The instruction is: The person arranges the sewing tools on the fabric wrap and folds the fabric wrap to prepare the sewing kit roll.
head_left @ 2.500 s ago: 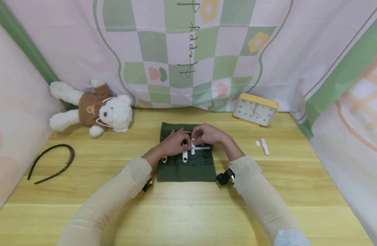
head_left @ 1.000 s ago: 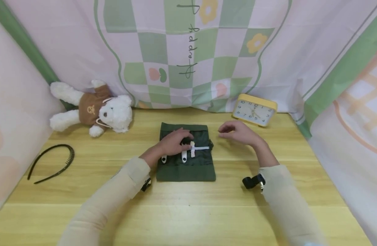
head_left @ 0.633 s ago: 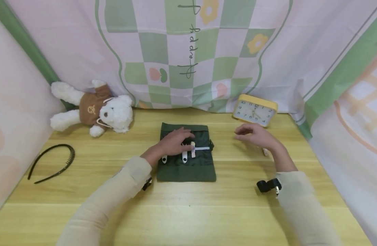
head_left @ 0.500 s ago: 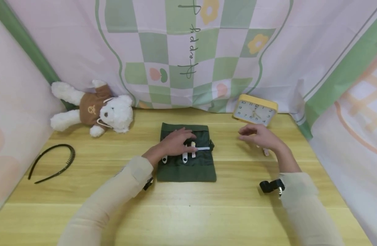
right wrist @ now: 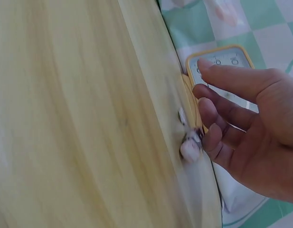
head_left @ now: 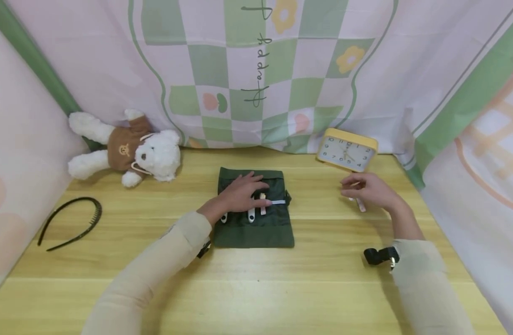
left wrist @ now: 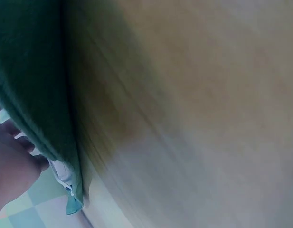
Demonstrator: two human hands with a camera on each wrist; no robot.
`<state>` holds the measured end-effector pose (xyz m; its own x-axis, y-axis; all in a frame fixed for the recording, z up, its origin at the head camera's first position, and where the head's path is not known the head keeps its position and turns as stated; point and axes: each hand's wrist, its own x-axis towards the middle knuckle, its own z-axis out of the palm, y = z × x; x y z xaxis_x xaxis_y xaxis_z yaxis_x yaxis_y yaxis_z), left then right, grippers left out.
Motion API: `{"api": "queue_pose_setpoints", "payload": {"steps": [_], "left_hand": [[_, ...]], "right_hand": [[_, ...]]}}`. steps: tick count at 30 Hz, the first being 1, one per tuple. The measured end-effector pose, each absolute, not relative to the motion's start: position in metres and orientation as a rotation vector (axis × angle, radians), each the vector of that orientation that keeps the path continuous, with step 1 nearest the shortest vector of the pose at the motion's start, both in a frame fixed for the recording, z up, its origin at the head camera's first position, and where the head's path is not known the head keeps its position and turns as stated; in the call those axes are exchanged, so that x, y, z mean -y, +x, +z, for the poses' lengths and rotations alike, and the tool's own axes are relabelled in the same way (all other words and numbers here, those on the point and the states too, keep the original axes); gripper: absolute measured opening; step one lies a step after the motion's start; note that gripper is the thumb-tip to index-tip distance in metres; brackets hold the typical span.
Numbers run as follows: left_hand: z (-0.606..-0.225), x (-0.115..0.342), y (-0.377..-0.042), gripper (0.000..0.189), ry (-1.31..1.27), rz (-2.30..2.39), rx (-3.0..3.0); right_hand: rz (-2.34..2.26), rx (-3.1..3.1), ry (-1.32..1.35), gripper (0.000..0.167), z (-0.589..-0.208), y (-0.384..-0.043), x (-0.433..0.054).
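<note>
My left hand (head_left: 243, 193) lies with spread fingers over a dark green cloth organizer (head_left: 252, 236), its thumb on a small pink-and-white strip-shaped piece (head_left: 263, 210) beside a white band (head_left: 278, 202). Two white pieces with black dots, one the white handle-like piece (head_left: 251, 215), stick out below the hand; their upper parts are hidden. In the left wrist view the organizer (left wrist: 37, 85) hides most of the fingers. My right hand (head_left: 372, 190), fingers loosely bent and holding nothing, hovers over another pink-and-white strip (head_left: 361, 204), which it partly covers.
A yellow alarm clock (head_left: 347, 150) stands behind the right hand. A white plush toy in a brown top (head_left: 124, 148) lies at back left, and a black headband (head_left: 98, 211) at left. The wooden table (head_left: 256, 298) meets a patterned curtain (head_left: 243, 125) at the back.
My right hand has left the pieces on the organizer and moved right, to above the strip near the clock. The left hand has stayed on the organizer, its fingers spreading and thumb shifting slightly right.
</note>
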<state>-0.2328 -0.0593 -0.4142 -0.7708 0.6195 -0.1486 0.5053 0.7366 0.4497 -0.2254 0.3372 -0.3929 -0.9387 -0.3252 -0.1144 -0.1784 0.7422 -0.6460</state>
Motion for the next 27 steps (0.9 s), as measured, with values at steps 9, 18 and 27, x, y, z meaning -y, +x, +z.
{"api": "queue_pose_setpoints", "payload": {"steps": [9,18,27], "left_hand": [[-0.418,0.058,-0.232,0.056,0.925,0.585,-2.615],[-0.421,0.055,-0.234,0.044,0.927,0.632,-2.602],[-0.421,0.054,-0.235,0.041,0.917,0.645,-2.600]], "right_hand": [[-0.915,-2.731,-0.356,0.045,-0.396,-0.224,-0.351],[-0.849,-2.746,-0.321,0.044,-0.397,-0.226,-0.353],[-0.766,-2.723,-0.278,0.031,-0.394,-0.230,-0.349]]}}
